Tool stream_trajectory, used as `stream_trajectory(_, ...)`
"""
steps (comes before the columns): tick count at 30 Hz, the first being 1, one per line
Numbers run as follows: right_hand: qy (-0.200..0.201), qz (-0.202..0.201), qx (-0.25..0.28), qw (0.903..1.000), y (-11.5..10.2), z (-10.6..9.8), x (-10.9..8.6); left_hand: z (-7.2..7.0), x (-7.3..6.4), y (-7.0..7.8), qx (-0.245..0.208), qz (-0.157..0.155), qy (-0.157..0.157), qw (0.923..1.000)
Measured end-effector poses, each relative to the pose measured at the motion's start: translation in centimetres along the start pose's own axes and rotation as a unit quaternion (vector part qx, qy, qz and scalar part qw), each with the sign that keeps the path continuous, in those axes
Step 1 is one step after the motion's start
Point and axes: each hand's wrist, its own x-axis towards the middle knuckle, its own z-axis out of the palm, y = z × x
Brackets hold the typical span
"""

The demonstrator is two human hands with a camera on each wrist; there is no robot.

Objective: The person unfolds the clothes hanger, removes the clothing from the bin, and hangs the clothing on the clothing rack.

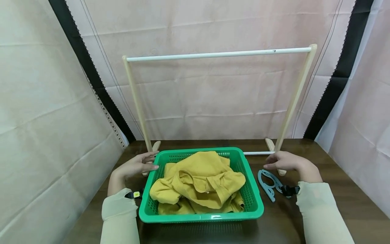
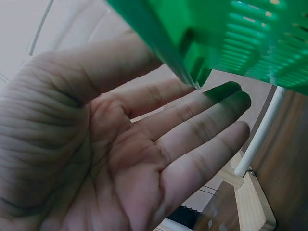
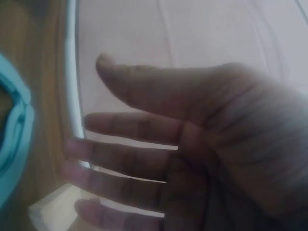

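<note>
A green plastic basket [image 1: 201, 218] with slotted walls stands on the table in the head view. Bunched yellow cloth [image 1: 201, 183], which looks like a garment, lies heaped inside it. At the basket's left rim is my left hand [image 1: 138, 166], its fingers fairly straight. The left wrist view shows those fingers [image 2: 202, 130] reaching beneath the overhanging rim, with the thumb alongside. My right hand [image 1: 287, 161] hovers to the right of the basket, fingers spread and nothing in them. Below it lies a light blue looped plastic piece [image 1: 269, 189], partly hidden by the wrist strap.
Behind the basket rises a rack with a white top bar [image 1: 219, 54], pale uprights [image 1: 294, 98] and wooden feet. Its low crossbar [image 1: 259, 153] runs behind the basket. Pale fabric walls [image 1: 195, 101] enclose the brown table [image 1: 329, 210] at the back and sides.
</note>
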Motion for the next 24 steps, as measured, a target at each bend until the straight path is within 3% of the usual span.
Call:
stream_trajectory(5,-0.028,0.018,0.029,0.999,0.6,-0.1,0.1,0.1,0.6,0.2,-0.047,-0.007,-0.01,0.9988)
stream_trajectory(9,-0.062,0.047,0.062,0.995,0.9,0.4,0.5,-0.1,0.4,0.2,-0.047,-0.015,-0.011,0.9987)
stream_trajectory(13,-0.062,0.073,0.042,0.9945,1.1,0.7,0.9,-0.2,0.3,0.3,-0.04,-0.007,-0.007,0.9991)
stream_trajectory(18,-0.073,0.105,0.04,0.991,1.5,1.4,1.3,-0.1,0.3,0.2,-0.041,-0.021,-0.01,0.9989)
stream_trajectory(24,-0.072,0.102,0.026,0.9918,1.5,2.5,1.3,0.1,0.3,-0.1,-0.044,-0.012,-0.008,0.9989)
